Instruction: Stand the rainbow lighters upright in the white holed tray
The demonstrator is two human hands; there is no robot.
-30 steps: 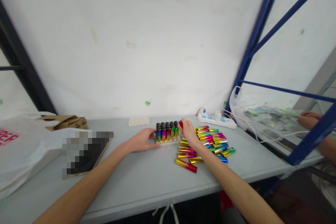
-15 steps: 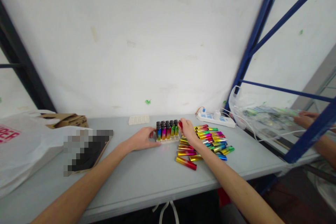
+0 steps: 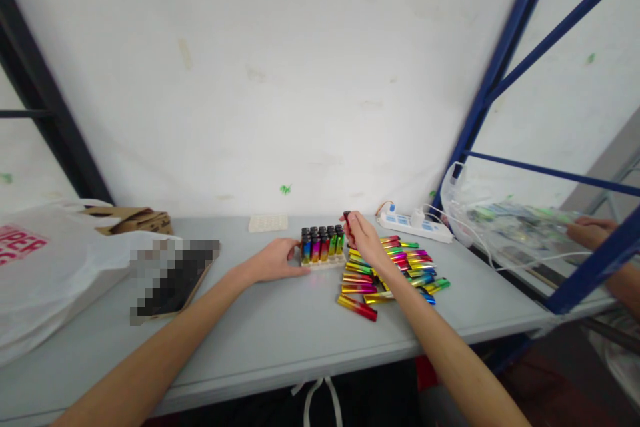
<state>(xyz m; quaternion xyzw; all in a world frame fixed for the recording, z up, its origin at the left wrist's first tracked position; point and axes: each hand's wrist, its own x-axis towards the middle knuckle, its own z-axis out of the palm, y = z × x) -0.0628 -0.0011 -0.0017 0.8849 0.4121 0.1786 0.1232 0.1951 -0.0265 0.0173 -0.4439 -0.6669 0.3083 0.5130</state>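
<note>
Rows of lighters (image 3: 320, 247) with black tops and shiny rainbow bodies stand upright in a white slotted tray (image 3: 330, 262). My left hand (image 3: 277, 259) grips the tray's left end, thumb along the front and fingers behind it. My right hand (image 3: 364, 239) is closed on a lighter (image 3: 347, 219), dark red and mostly hidden by the fingers, held just above the tray's right end. Beside the tray, partly under my right forearm, a loose pile of metallic coloured lighters (image 3: 357, 278) lies on the table.
A second white slotted tray (image 3: 269, 223) lies by the wall. A power strip (image 3: 416, 227) with cables sits at the back right. At left are a plastic bag (image 3: 45, 280), cardboard (image 3: 130, 219) and a dark flat device (image 3: 183, 280). Another person's hand (image 3: 595, 232) shows beyond the blue frame (image 3: 473, 113).
My right hand has lifted slightly away from the tray's right end, with the lighter still in its fingers. My left hand stays on the tray. The view has shifted slightly.
</note>
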